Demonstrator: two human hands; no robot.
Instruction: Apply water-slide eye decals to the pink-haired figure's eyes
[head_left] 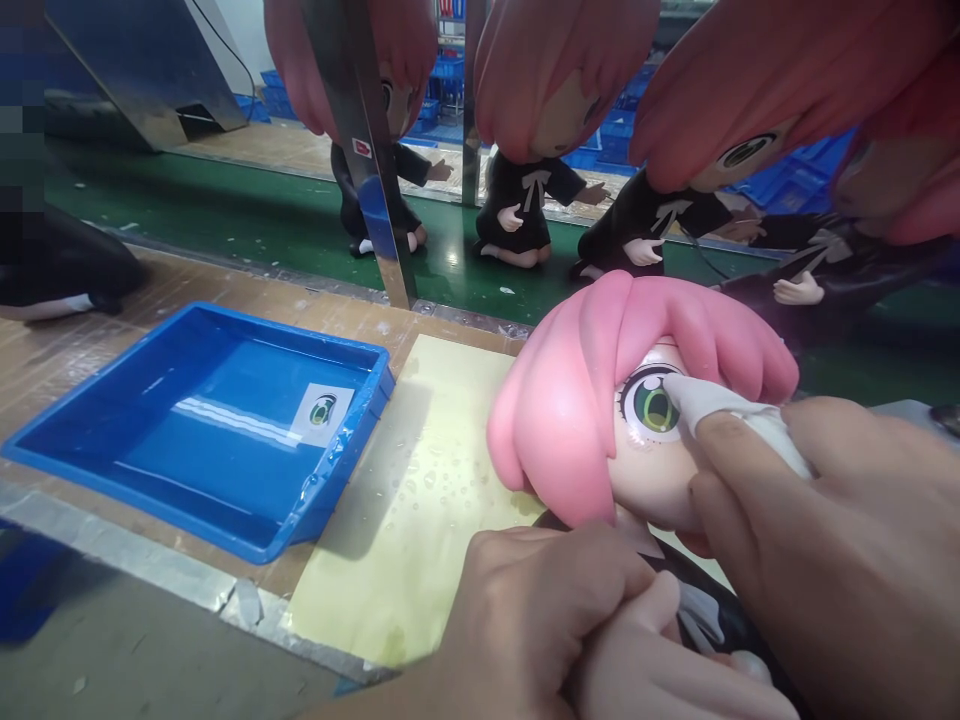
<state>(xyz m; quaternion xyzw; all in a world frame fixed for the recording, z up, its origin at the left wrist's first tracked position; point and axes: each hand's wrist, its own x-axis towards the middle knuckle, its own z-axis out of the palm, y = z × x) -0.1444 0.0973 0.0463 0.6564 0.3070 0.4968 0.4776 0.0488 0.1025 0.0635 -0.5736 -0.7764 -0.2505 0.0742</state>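
with your right hand (pixel 840 530) you pinched a folded white cloth (pixel 739 412) against the edge of a green eye (pixel 652 405) on a doll (pixel 566 400), the tip set just beneath its pink hair (pixel 690 315). your left hand (pixel 536 610) was curled closed around a pale limb (pixel 652 655) of the same doll, below the face (pixel 645 480), though its fingertips were hidden. the doll leaned at the right of the bench (pixel 45 365), its hair overlapping a yellow sheet (pixel 442 400) dotted with drops (pixel 412 490). left of that sheet, a blue tray (pixel 337 475) stood near the bench's front edge (pixel 150 560), clear liquid (pixel 225 440) glinting inside, and a square decal (pixel 322 412) printed with a green eye lay toward the tray's right end. behind the bench, four more pink-haired dolls (pixel 517 205) knelt along a green belt (pixel 247 215), one partly hidden by a metal post (pixel 384 215). at far left, a dark skirt (pixel 67 255) and pale leg (pixel 52 306) showed on the bench behind the tray.
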